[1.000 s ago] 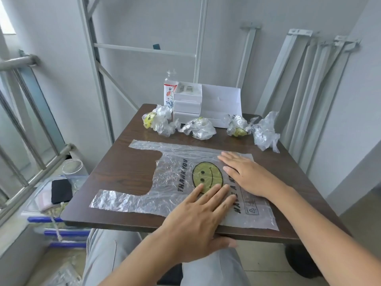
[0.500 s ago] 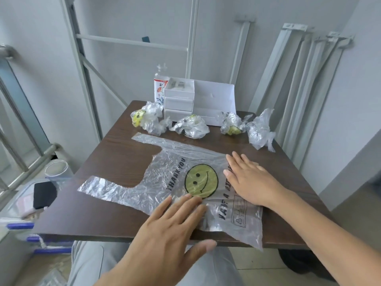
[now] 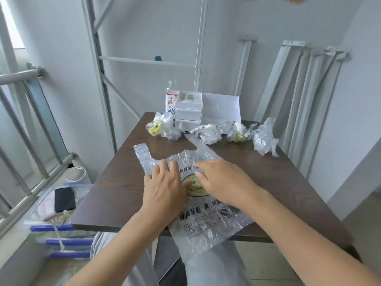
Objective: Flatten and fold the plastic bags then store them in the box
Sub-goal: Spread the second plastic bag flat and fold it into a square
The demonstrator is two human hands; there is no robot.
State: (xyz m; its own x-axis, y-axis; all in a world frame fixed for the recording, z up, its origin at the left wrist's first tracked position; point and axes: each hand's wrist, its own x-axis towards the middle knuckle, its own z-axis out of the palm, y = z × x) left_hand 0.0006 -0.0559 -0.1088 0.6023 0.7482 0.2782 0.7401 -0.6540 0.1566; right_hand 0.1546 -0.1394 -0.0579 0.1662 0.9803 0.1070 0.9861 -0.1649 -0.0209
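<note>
- Pressing plastic bag (image 3: pixel 206 223) flat w/ L hand (image 3: pixel 165 188): palm down, fingers straight, slightly spread, no pinch.
- Pressing same bag w/ R hand (image 3: pixel 223 182) just beside L: palm down, fingers close together, no pinch.
- Lying on table (image 3: pixel 268 172), handles pointing away, bottom end hanging over near edge.
- Spotting 4 crumpled bags (image 3: pixel 208 134) in a row at far end, just in front of white box (image 3: pixel 188 109); bottle (image 3: pixel 170 98) beside box.

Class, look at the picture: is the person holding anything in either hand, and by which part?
Nothing is gripped. The left hand and right hand lie flat, pressing the middle of the plastic bag on the table.
</note>
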